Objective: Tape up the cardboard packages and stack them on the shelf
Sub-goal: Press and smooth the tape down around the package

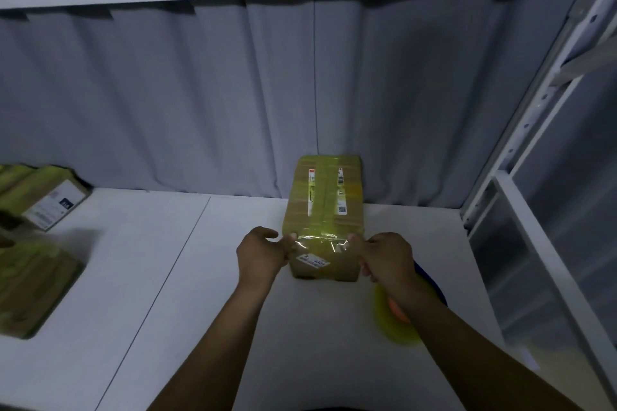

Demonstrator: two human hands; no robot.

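Now | left hand [262, 252], right hand [384, 257]: fingers [287, 243] pinch package [322, 207] (taped) | on shelf [200, 260]

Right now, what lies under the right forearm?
A yellow tape roll with an orange core, on the white shelf, and a blue edge beside it. The forearm covers part of both; what the blue thing is cannot be told.

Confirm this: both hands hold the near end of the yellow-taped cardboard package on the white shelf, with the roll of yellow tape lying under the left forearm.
One error: the head view shows the roll of yellow tape under the right forearm, not the left. The left hand and right hand do hold the near end of the yellow-taped cardboard package on the white shelf.
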